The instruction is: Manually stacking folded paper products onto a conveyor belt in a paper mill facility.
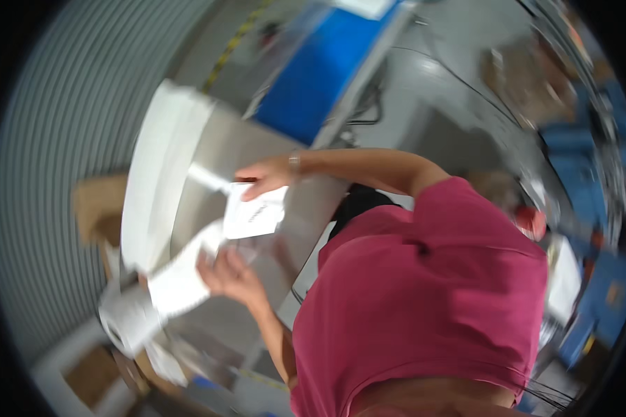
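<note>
Head view, blurred: risked tearing or dropping the white paper sheet (254, 215) over the brushed-steel tabletop's (215, 146) middle, pinched by a magenta-shirted co-worker's upper hand (264, 175), lower hand (229, 272) loosely open beside it, wearer's own hands unseen.

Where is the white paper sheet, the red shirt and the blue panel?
white paper sheet (254, 215), head view, middle of the sheet.
red shirt (424, 299), head view, the back of it.
blue panel (313, 80), head view, its flat face.

Two hands, the left hand (231, 275) and the right hand (263, 176); one white paper sheet (252, 217). One metal table (243, 149); one paper roll (129, 320).
</note>
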`<move>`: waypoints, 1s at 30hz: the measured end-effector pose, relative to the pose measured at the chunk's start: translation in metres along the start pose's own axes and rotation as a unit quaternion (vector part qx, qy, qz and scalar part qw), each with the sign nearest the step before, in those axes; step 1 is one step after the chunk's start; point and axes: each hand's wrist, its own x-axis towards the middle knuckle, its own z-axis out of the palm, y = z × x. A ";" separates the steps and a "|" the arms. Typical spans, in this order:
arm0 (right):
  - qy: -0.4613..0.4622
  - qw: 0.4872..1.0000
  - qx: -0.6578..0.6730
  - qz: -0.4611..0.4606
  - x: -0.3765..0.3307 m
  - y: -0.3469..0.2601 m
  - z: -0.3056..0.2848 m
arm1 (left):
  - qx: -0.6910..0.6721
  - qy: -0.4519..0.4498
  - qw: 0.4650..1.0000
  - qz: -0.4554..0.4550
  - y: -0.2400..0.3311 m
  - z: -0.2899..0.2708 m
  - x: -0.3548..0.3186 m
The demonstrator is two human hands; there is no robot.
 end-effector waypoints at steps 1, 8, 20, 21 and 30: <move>0.083 0.994 -0.032 0.063 -0.008 0.000 -0.014 | 0.021 -0.019 1.000 -0.001 0.003 -0.010 0.010; 0.399 0.821 -0.363 0.189 -0.068 0.038 -0.199 | 0.118 -0.015 0.993 0.026 -0.012 0.017 0.005; 0.086 0.973 -0.204 -0.069 0.001 -0.033 -0.029 | 0.053 0.007 0.998 -0.017 -0.007 0.020 -0.003; 0.071 0.974 -0.201 -0.077 0.012 -0.038 -0.011 | 0.029 0.018 0.998 -0.048 -0.005 0.018 -0.004; -0.043 0.992 -0.113 0.029 0.040 -0.046 0.009 | 0.055 0.004 0.997 -0.048 0.001 0.016 0.002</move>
